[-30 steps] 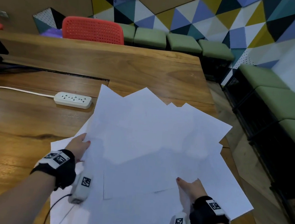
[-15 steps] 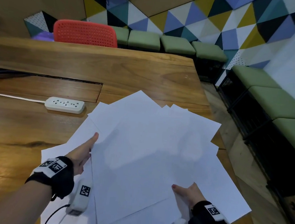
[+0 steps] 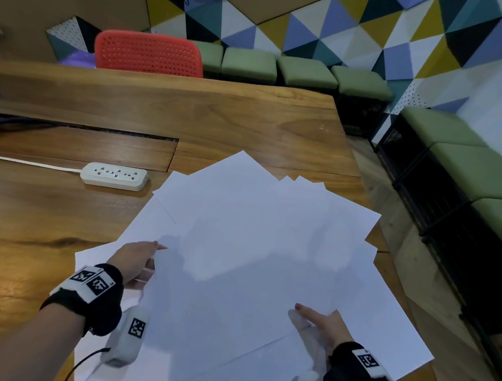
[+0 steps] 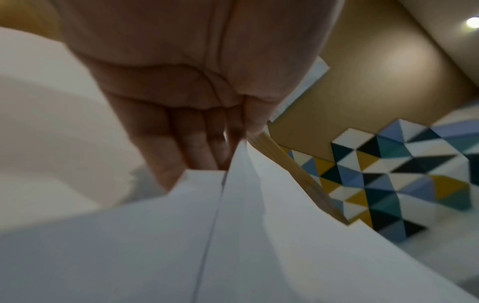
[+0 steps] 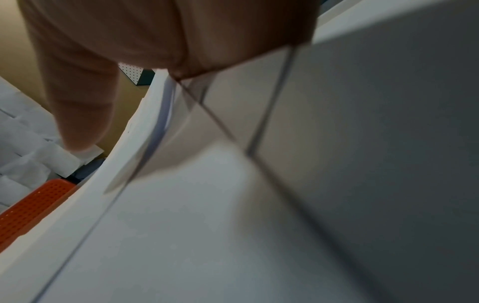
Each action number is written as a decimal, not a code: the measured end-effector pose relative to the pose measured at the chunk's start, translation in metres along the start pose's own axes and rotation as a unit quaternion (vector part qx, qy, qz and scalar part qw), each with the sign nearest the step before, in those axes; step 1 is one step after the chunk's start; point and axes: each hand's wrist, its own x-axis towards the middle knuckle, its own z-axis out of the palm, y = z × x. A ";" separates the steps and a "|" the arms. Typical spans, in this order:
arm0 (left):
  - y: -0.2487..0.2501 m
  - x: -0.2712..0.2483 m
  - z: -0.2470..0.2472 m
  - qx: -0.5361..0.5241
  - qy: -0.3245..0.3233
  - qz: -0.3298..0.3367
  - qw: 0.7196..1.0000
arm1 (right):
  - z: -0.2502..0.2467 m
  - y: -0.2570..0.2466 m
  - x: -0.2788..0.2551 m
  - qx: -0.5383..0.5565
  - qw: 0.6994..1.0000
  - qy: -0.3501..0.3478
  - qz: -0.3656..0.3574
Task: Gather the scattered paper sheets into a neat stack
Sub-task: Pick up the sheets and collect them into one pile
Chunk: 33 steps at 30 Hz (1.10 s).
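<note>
Several white paper sheets point(image 3: 253, 251) lie fanned and overlapping on the wooden table point(image 3: 204, 116), some reaching past its right edge. My left hand point(image 3: 140, 259) holds the fan's left edge, thumb on top and fingers slipped under. In the left wrist view those fingers point(image 4: 194, 143) sit between the sheets point(image 4: 259, 246). My right hand point(image 3: 323, 324) grips the near right part of the pile, thumb on top, its fingers showing faintly through the paper. The right wrist view shows the thumb point(image 5: 83, 112) above the bent sheets point(image 5: 233, 225).
A white power strip point(image 3: 114, 176) with its cable lies left of the sheets. A long recessed slot point(image 3: 74, 147) crosses the table behind it. A red chair point(image 3: 148, 53) stands at the far edge, and green benches point(image 3: 473, 167) line the wall beyond the table's right edge.
The raised fan of sheets has sunk lower and flatter over the table. My left hand shifted along the left edge; my right hand kept its hold near the front.
</note>
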 end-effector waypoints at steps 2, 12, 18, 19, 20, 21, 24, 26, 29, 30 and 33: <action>0.001 0.001 0.002 0.034 0.010 0.038 0.999 | 0.000 -0.001 -0.001 -0.004 1.000 -0.010 0.009; -0.008 -0.003 -0.006 0.130 -0.005 0.039 0.991 | 0.001 -0.006 -0.007 -0.020 0.999 -0.013 0.029; -0.015 -0.007 -0.012 0.159 -0.094 0.023 0.983 | -0.006 0.015 0.011 -0.057 0.998 0.028 0.028; -0.013 -0.006 -0.010 0.165 -0.083 0.032 0.982 | -0.007 0.016 0.011 -0.053 0.998 0.024 0.028; -0.012 -0.005 -0.009 0.176 -0.074 0.043 0.981 | -0.009 0.018 0.012 -0.052 0.998 0.020 0.027; -0.010 -0.004 -0.007 0.196 -0.070 0.052 0.977 | -0.008 0.015 0.008 -0.058 0.998 0.020 0.030; -0.008 -0.005 0.000 0.269 -0.069 0.076 0.958 | -0.002 0.003 -0.007 -0.069 0.997 0.013 0.023; -0.008 -0.007 0.006 0.306 -0.068 0.100 0.944 | 0.001 0.000 -0.009 -0.079 0.997 0.001 0.018; -0.010 -0.008 0.010 0.313 -0.039 0.135 0.939 | 0.003 -0.001 -0.010 -0.057 0.998 -0.001 0.000; -0.011 -0.006 0.009 0.291 -0.024 0.140 0.946 | 0.003 0.000 -0.008 -0.042 0.999 -0.006 -0.003; -0.014 -0.005 0.007 0.247 0.006 0.139 0.959 | 0.004 -0.005 -0.012 -0.012 1.000 -0.026 -0.009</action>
